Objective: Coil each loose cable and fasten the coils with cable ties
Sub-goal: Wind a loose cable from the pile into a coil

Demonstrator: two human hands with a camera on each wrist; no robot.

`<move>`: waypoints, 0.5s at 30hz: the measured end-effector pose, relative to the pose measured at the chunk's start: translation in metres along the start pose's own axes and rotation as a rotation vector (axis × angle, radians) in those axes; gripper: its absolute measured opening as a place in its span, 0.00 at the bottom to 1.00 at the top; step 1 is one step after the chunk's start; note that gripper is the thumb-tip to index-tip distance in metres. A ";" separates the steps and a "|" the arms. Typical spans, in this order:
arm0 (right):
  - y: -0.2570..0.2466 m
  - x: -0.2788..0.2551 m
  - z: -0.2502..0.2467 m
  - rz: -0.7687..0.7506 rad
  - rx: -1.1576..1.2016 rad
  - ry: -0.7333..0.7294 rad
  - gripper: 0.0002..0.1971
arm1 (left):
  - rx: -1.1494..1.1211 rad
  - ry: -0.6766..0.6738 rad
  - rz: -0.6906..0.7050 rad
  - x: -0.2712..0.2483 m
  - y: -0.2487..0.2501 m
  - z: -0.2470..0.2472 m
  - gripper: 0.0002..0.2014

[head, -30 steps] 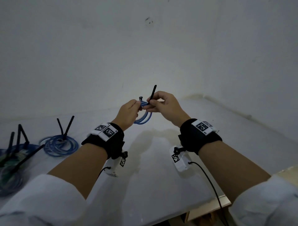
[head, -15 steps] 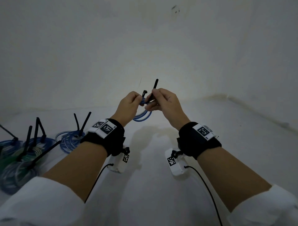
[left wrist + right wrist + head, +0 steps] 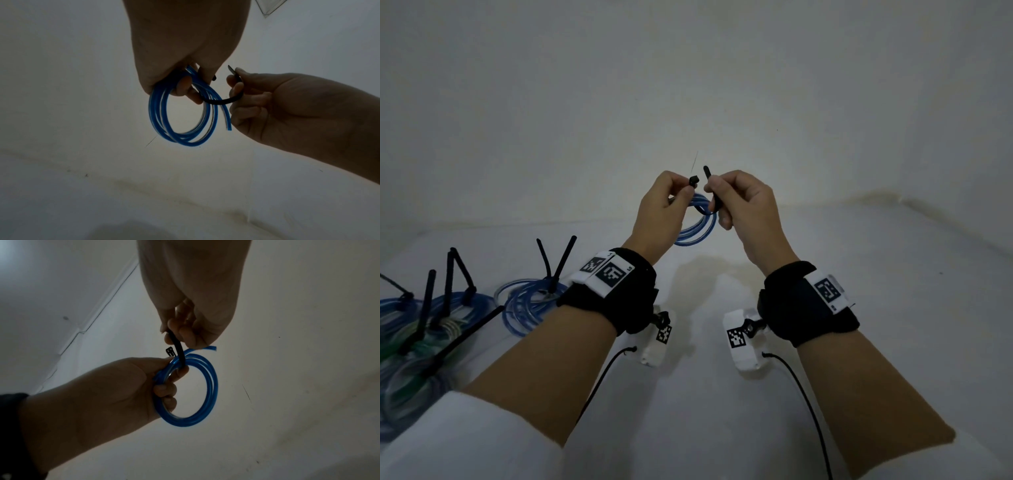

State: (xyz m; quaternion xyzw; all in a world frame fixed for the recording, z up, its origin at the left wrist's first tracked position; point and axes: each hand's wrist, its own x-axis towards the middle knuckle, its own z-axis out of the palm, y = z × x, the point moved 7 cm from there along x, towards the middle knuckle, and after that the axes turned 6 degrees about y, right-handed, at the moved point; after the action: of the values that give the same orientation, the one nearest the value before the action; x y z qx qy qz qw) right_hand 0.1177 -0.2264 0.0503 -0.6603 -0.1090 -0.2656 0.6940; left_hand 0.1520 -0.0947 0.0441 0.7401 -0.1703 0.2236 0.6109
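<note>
Above the table my left hand (image 3: 681,195) grips a small blue cable coil (image 3: 698,229) at its top and also pinches the head end of a black cable tie (image 3: 717,204). The tie passes under the coil's strands (image 3: 164,116) and curves up as a loop (image 3: 222,102). My right hand (image 3: 714,197) pinches the tie's tail, whose tip points up a short way from the tie's head (image 3: 693,180). In the right wrist view the tie (image 3: 177,350) crosses the coil (image 3: 209,386), and the head (image 3: 170,352) stands free of the tail. One cut cable end (image 3: 211,348) sticks out.
Several coils lie at the table's left: a blue one (image 3: 530,298) nearest and a pile of blue and green ones (image 3: 414,335), all with black tie tails sticking up. White table (image 3: 722,411), with a white wall close behind.
The right hand has bent the tie's tail over, so its tip now stands beside the head instead of sticking straight up. Both hands have risen a little.
</note>
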 end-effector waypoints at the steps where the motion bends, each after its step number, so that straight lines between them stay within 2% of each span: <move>1: 0.001 0.001 -0.001 0.002 -0.003 0.005 0.06 | -0.006 0.010 0.002 0.001 0.000 0.000 0.03; 5: 0.007 0.001 -0.004 0.022 0.007 0.005 0.01 | -0.023 0.048 0.002 0.004 0.000 0.001 0.05; 9: 0.011 0.000 -0.005 0.035 -0.040 -0.003 0.02 | -0.012 0.041 0.018 0.003 -0.002 0.005 0.08; 15: 0.014 0.000 -0.008 0.057 -0.046 0.019 0.02 | 0.000 0.038 0.033 0.000 -0.003 0.006 0.03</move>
State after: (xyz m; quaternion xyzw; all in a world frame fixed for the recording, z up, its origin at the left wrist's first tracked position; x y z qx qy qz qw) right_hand 0.1235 -0.2340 0.0375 -0.6763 -0.0775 -0.2543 0.6870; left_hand 0.1539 -0.0996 0.0408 0.7328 -0.1708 0.2477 0.6103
